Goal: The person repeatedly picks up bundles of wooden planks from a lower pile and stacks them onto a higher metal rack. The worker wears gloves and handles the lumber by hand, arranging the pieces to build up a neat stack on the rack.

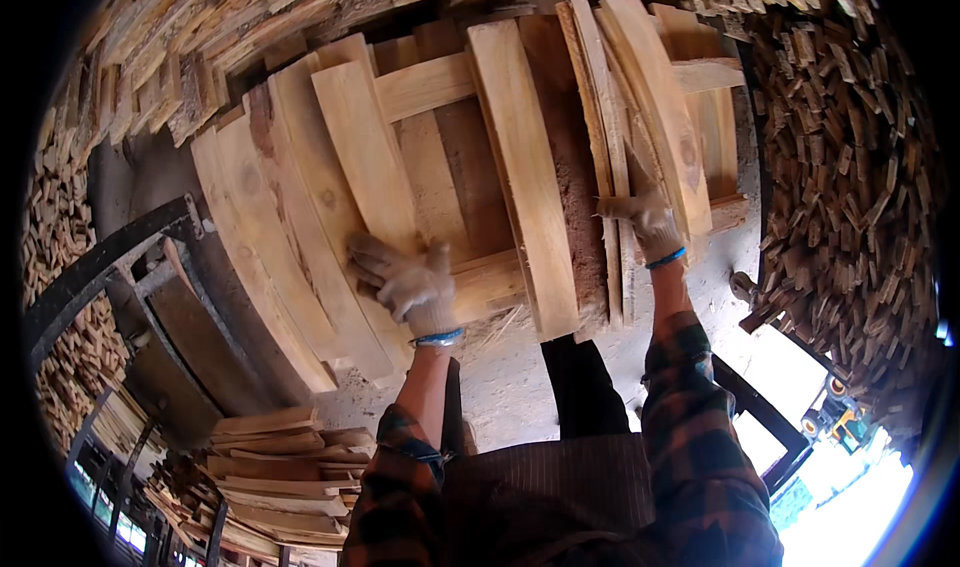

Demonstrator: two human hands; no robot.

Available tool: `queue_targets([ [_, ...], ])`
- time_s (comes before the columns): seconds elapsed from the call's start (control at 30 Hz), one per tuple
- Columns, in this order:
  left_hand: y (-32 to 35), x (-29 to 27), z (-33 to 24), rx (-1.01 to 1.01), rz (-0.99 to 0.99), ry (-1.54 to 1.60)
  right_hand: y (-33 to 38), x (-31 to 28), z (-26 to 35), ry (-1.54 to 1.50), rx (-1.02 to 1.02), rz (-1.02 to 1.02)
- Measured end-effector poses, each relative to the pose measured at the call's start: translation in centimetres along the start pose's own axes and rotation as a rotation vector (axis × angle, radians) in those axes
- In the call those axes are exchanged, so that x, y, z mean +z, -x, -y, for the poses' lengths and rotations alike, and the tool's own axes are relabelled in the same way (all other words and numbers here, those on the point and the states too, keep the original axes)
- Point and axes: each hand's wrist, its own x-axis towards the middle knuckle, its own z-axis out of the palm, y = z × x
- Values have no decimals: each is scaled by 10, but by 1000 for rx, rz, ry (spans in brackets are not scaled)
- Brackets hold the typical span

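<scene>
Left grip flat, fingers spread on plank; right grip clamped on on-edge boards. Stiff, rough, likely heavy; hold near ends.

Timber workshop: stacked wood offcuts everywhere.

Two gloved hands were in view: the left hand lay on one pale plank, the right hand held a bundle of about three thin boards. One broad plank stood between them. Roughly five more planks fanned out at the left edge of the leaning stack. One low pile of boards sat on the floor; its boards and the stacked offcuts around were too many to count.
</scene>
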Motion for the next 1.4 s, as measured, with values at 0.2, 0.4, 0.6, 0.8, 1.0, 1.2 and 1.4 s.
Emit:
queue_targets([
  [0.2,1,3,-9,5,62,22,-16,-19,-49,-244,-15,155],
  [0.4,-15,-10,-3,236,-34,-57,-15,-28,-52,-290,-87,257],
  [0.6,-31,-9,-27,63,-17,15,-16,-3,-13,-125,69,151],
  [0.8,-39,4,-27,142,-110,-73,-30,-33,-50,-112,81,195],
  [1.0,-37,-11,-17,125,-37,-9,-25,-15,-24,-48,122,193],
  [1.2,-54,8,31,257,-245,-191,-22,-11,6,46,164,179],
  [1.4,-22,-18,-22,300,2,695,-20,-19,11,258,177,141],
])
